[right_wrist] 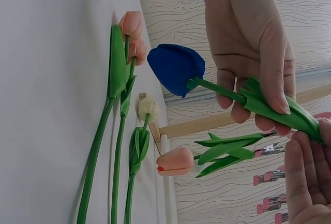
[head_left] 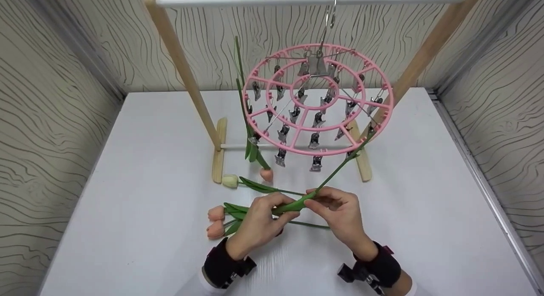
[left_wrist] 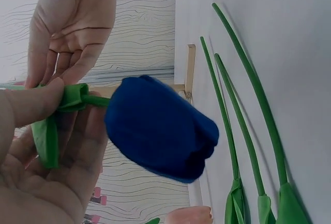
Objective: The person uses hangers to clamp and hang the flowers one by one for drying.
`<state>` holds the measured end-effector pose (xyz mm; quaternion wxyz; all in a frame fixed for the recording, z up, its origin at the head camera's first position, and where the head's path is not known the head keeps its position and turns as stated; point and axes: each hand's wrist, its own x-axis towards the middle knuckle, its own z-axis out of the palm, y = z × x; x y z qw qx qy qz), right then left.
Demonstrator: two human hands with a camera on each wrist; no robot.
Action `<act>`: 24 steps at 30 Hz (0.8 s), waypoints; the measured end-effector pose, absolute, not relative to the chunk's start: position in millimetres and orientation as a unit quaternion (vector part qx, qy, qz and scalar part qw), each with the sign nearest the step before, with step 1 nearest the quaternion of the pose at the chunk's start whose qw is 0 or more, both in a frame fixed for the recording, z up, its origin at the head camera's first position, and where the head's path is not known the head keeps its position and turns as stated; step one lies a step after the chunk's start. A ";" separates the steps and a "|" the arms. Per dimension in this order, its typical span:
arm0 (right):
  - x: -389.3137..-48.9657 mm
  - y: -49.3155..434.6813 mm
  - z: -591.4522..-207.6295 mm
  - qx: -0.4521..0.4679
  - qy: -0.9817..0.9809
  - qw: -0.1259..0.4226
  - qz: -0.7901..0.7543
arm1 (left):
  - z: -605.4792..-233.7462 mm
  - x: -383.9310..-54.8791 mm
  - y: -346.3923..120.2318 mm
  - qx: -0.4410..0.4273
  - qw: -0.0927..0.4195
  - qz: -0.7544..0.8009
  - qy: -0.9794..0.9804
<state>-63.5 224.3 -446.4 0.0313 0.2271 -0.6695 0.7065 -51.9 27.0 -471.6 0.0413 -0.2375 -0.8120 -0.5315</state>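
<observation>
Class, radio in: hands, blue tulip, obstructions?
Left hand, right hand gripping blue tulip by green leaves. Bloom pointing down. Three tulips on table below; no obvious obstruction.

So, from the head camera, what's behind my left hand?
The petals of a blue tulip, seen in both wrist views. In the head view, your left hand covers nearly all those petals, plus parts of two peach tulips whose flowers poke out beyond it.

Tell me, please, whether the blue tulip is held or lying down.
Held: the left hand and right hand grip the blue tulip above the table.
</observation>
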 end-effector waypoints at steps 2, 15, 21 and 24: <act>-63.8 225.3 -445.4 0.227 -0.674 0.037 0.702 | -471.6 -51.3 26.9 -0.232 0.032 -0.533 -0.813; -66.4 233.9 -440.2 0.246 -0.676 0.067 0.692 | -476.9 -50.4 24.8 -0.243 -0.018 -0.541 -0.805; -64.7 232.1 -443.8 0.248 -0.666 0.067 0.700 | -479.1 -52.2 28.0 -0.249 0.004 -0.536 -0.807; -62.9 230.2 -447.1 0.251 -0.660 0.062 0.705 | -480.0 -53.0 29.4 -0.250 0.015 -0.537 -0.806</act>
